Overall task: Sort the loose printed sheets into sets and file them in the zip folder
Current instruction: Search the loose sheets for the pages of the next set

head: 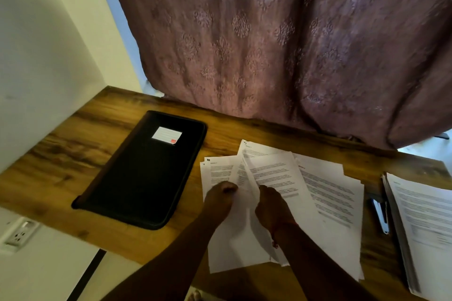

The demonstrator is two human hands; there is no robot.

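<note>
Loose sheets point(318, 193) are fanned out on tabletop point(73, 154), ctr-right. One sheet point(247, 178) is pinched by left hand point(220, 200) w/ curled fingers; right hand point(274, 208) is curled on adjacent sheet. Zip folder point(141, 171) is laid closed, left of sheets. Separate stack point(425, 222) is set at far right.

Fanned white printed sheets point(325, 190) right of closed black zip folder point(144, 173)

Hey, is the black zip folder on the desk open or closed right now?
Closed. The black zip folder lies flat on the wooden desk, cover down with its label facing up, no pages showing inside; the loose sheets lie beside it.
</note>
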